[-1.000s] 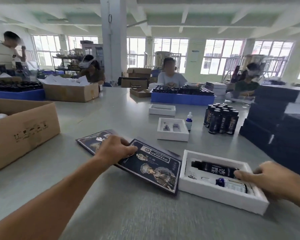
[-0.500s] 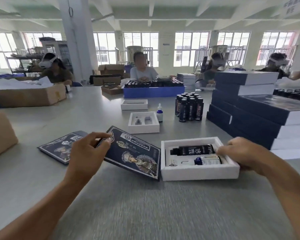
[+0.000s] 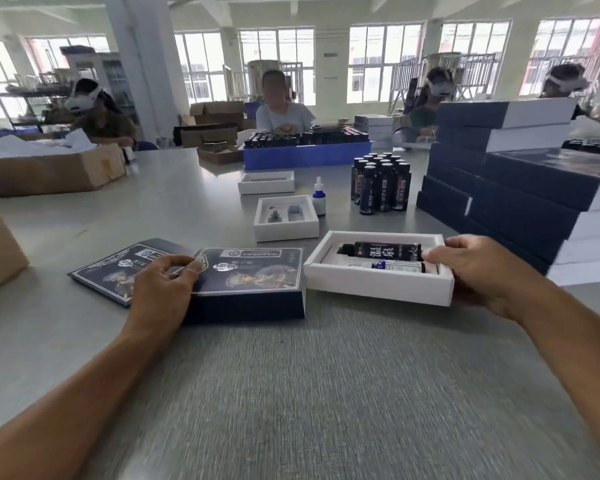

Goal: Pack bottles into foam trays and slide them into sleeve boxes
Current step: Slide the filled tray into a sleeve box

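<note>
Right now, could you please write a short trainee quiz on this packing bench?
1. True or false: the white foam tray in the right hand holds two bottles.
2. Which hand holds the dark blue printed sleeve box?
3. The small white dropper bottle stands: A) inside an empty tray, B) on the table beside one, C) on the stacked boxes.

Key: 1 true; 2 the left hand; 3 B.
</note>
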`<control>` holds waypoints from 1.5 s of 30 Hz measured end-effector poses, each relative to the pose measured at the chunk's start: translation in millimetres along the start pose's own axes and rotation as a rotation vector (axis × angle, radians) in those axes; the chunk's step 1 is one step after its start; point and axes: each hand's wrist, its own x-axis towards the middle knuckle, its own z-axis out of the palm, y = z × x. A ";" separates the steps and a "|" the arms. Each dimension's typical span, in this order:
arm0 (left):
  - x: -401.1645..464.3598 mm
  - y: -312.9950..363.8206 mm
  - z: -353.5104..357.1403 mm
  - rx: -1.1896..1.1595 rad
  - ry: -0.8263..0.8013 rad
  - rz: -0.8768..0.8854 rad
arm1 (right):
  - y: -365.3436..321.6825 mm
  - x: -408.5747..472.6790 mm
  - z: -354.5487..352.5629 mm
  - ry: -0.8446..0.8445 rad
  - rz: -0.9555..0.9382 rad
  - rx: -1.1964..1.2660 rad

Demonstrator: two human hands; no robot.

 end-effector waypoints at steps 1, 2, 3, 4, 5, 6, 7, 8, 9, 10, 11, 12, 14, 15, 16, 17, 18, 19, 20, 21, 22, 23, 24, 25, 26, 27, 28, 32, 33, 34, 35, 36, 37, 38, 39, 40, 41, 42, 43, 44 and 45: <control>0.8 -1.0 -0.5 -0.015 0.006 -0.009 | 0.2 -0.4 3.0 0.003 -0.006 0.008; 1.4 -1.7 -0.8 -0.036 0.011 -0.025 | 0.5 -0.7 5.1 0.004 -0.009 0.018; 1.7 -2.1 -0.9 -0.058 0.015 -0.040 | 0.5 -1.0 6.3 0.003 -0.010 0.030; 1.9 -2.1 -0.8 -0.074 0.020 -0.051 | 0.3 -1.5 6.8 0.001 -0.009 0.044; 1.8 -1.6 -0.5 -0.083 0.027 -0.056 | 0.1 -1.6 6.8 -0.001 -0.005 0.060; 1.5 -0.5 0.0 -0.089 0.034 -0.059 | -0.1 -2.0 6.9 -0.002 0.000 0.076; 1.4 0.7 0.3 -0.093 0.039 -0.061 | 0.0 -2.2 7.0 0.000 0.006 0.090; 0.8 1.7 0.7 -0.095 0.044 -0.063 | 0.0 -2.3 7.6 0.003 0.013 0.102; 0.4 2.4 0.7 -0.095 0.050 -0.066 | 0.2 -2.3 8.4 0.006 0.022 0.113; 0.0 2.8 0.7 -0.096 0.055 -0.071 | 0.4 -2.5 9.1 0.008 0.030 0.119; -0.3 2.8 0.6 -0.099 0.060 -0.077 | 0.8 -2.3 9.6 0.010 0.036 0.123; -0.4 2.9 0.5 -0.104 0.063 -0.081 | 1.2 -2.1 10.2 0.011 0.038 0.124; -0.2 3.2 0.5 -0.118 0.065 -0.083 | 2.3 -1.7 11.1 0.007 0.029 0.119; -0.2 3.5 0.6 -0.124 0.063 -0.080 | 2.9 -1.7 11.8 0.000 0.018 0.111; -0.4 3.7 0.9 -0.120 0.061 -0.072 | 3.2 -2.2 13.0 -0.015 0.003 0.096; -0.6 3.8 0.9 -0.106 0.062 -0.060 | 3.5 -2.7 14.5 -0.038 -0.013 0.073; -1.2 3.5 0.9 -0.090 0.065 -0.050 | 3.7 -3.5 16.4 -0.071 -0.027 0.047; -1.5 3.3 0.8 -0.082 0.071 -0.044 | 3.7 -4.1 18.4 -0.107 -0.036 0.027; -2.0 2.9 0.7 -0.083 0.078 -0.042 | 3.4 -4.9 20.1 -0.140 -0.039 0.018; -2.4 2.8 0.7 -0.087 0.086 -0.043 | 3.3 -5.3 21.1 -0.164 -0.038 0.013; -2.7 2.9 1.1 -0.088 0.094 -0.045 | 3.2 -5.1 21.3 -0.180 -0.036 0.009; -2.9 3.1 1.4 -0.083 0.101 -0.044 | 3.4 -4.4 20.6 -0.193 -0.031 0.004; -3.1 3.4 2.0 -0.074 0.105 -0.041 | 3.4 -3.8 19.5 -0.209 -0.026 -0.002; -3.4 4.0 2.5 -0.064 0.106 -0.039 | 3.5 -3.4 17.9 -0.226 -0.023 -0.010; -3.8 4.3 2.8 -0.054 0.101 -0.039 | 3.4 -3.1 16.1 -0.236 -0.019 -0.019; -4.4 4.7 3.0 -0.048 0.095 -0.039 | 3.4 -2.9 13.9 -0.245 -0.016 -0.028; -4.8 4.8 3.1 -0.046 0.091 -0.038 | 3.2 -3.3 11.7 -0.255 -0.012 -0.033; -6.9 6.5 4.4 -0.016 0.074 -0.036 | 3.6 -3.3 4.4 -0.292 -0.003 -0.035; -6.9 7.2 4.2 -0.001 0.065 -0.037 | 4.0 -3.7 4.6 -0.287 -0.009 -0.033; -6.8 7.6 3.7 0.018 0.052 -0.037 | 4.5 -3.5 5.4 -0.282 -0.016 -0.028; -6.7 7.6 3.0 0.036 0.035 -0.035 | 5.2 -3.2 6.5 -0.277 -0.024 -0.024; -6.8 7.7 2.4 0.054 0.018 -0.033 | 5.1 -3.8 8.0 -0.266 -0.036 -0.027; -7.1 7.9 2.1 0.080 0.007 -0.029 | 5.0 -4.6 9.5 -0.243 -0.055 -0.054; -7.4 8.4 2.0 0.118 -0.003 -0.019 | 5.3 -4.6 10.4 -0.203 -0.083 -0.132; -7.5 9.2 2.7 0.162 -0.021 -0.005 | 5.7 -3.7 10.4 -0.151 -0.116 -0.257; -7.3 10.4 3.6 0.200 -0.047 0.004 | 6.0 -2.7 10.7 -0.102 -0.143 -0.405; -7.2 12.5 4.4 0.225 -0.077 0.004 | 6.6 -2.0 11.6 -0.067 -0.158 -0.499; -6.7 14.4 4.9 0.235 -0.108 -0.002 | 6.4 -1.6 13.0 -0.054 -0.163 -0.502; -6.7 16.0 5.4 0.239 -0.134 -0.009 | 6.9 -1.0 14.3 -0.055 -0.167 -0.466; -7.2 17.0 5.5 0.241 -0.153 -0.012 | 7.8 -0.2 15.8 -0.064 -0.178 -0.440; -8.1 17.7 6.0 0.243 -0.167 -0.011 | 8.4 0.2 17.5 -0.069 -0.190 -0.427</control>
